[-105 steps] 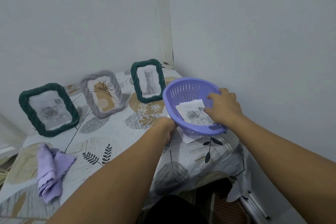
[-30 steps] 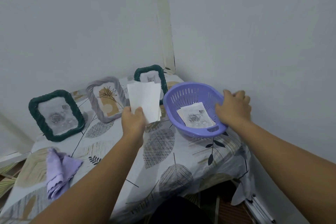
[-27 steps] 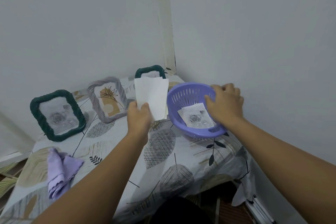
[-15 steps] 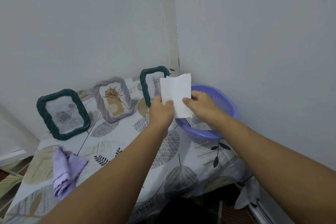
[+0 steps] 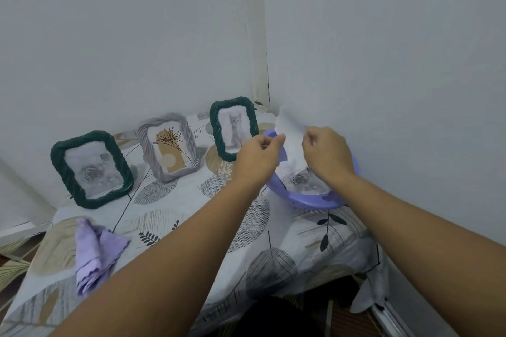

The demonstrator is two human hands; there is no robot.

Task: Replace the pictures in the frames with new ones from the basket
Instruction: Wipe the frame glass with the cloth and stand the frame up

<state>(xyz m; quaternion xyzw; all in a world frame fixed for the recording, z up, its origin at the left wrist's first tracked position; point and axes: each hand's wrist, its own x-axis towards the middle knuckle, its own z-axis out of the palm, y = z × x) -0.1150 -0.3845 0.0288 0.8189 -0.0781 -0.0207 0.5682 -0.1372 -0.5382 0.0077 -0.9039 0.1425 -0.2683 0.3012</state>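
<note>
Holding a blank-backed white paper print (image 5: 291,139) above the round lilac plastic basket (image 5: 339,201), left hand (image 5: 257,156) and right hand (image 5: 327,153) each keep a pinched grip on one edge. Best to turn it face-up gently by those edges, avoiding creases, before choosing a frame.

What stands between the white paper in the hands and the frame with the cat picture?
Nothing visible does. Both the left hand and the right hand hold the white paper above the purple basket, and the cat frame stands just to the left of it, with only bare tablecloth below.
</note>
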